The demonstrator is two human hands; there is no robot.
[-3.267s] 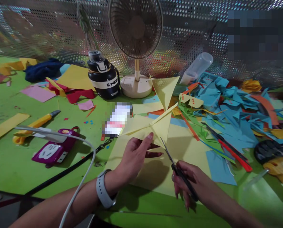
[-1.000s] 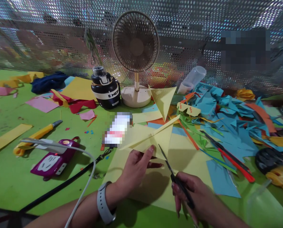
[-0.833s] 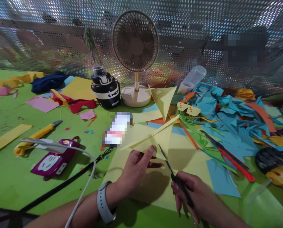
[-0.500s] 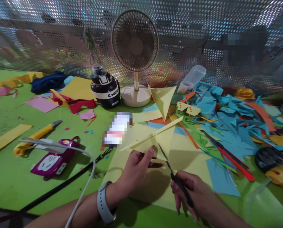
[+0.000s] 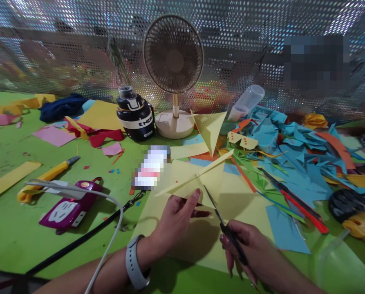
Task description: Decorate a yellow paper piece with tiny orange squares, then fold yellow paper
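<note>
My left hand (image 5: 178,216) pinches a folded sheet of pale yellow paper (image 5: 213,175) between thumb and fingers, with its upper edge slanting up to the right. My right hand (image 5: 251,243) is closed around the dark handles of a pair of scissors (image 5: 214,201). The blades point up and left, against the paper just right of my left thumb. I cannot tell how far the blades are apart. Beneath both hands lies a larger pale yellow sheet (image 5: 256,212) on the green tabletop (image 5: 121,253).
Behind stand a fan (image 5: 174,124) and a black bottle (image 5: 136,122). A phone (image 5: 151,167), a purple power bank (image 5: 68,208) with a white cable and a yellow cutter (image 5: 47,178) lie left. Blue paper scraps (image 5: 292,134) and a red-and-black cutter (image 5: 307,212) are at right.
The folded paper has shifted very slightly left and down at its upper right tip. Both hands and the scissors stay almost in the same place.
</note>
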